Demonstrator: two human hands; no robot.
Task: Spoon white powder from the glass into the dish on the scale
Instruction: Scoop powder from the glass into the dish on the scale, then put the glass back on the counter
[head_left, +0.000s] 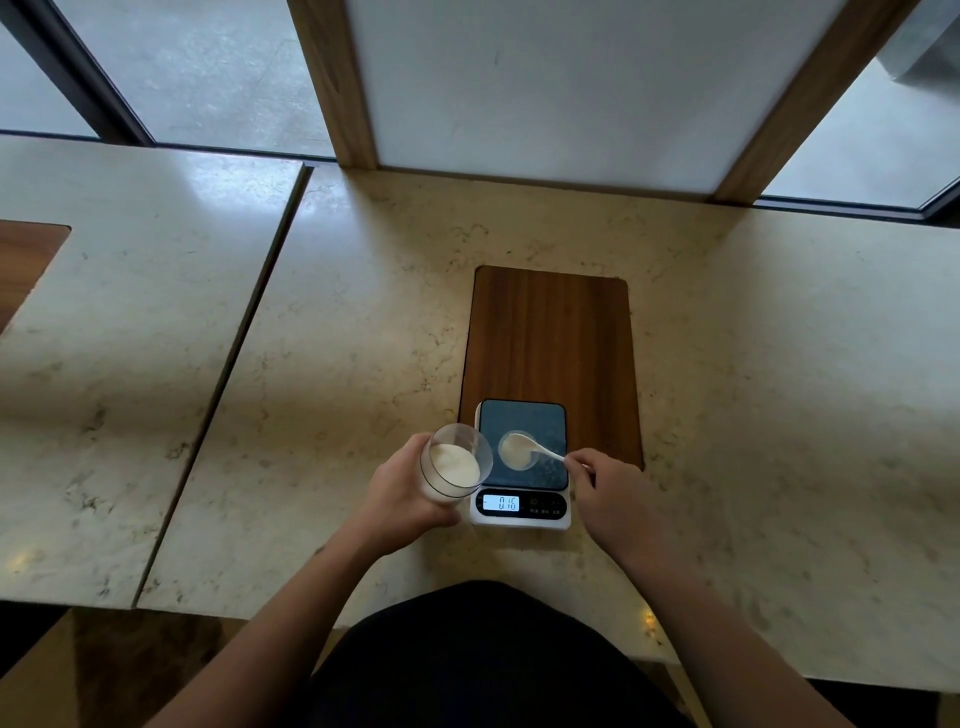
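Your left hand (402, 488) is wrapping around a clear glass (456, 462), fingers curled about its side, holding it just left of the scale (522, 462). The glass is tilting toward you, so its open mouth is showing the white powder (457, 464) lying inside. Whether its base is touching the counter (311, 364) cannot be told.

Your right hand (610, 493) is pinching the handle end of a white spoon (535, 450) between thumb and fingertips. The spoon is reaching left across the dark weighing plate, and its bowl is sitting over a small clear dish (514, 451) that is resting on the plate, left of centre. Pale powder is showing in the dish under the spoon bowl; how much is in the spoon itself is too blurred to judge.

The scale is standing at the near edge of a wooden board (550, 338), which is lying flat on the counter. Its lit display (502, 502) is reading what looks like 016.
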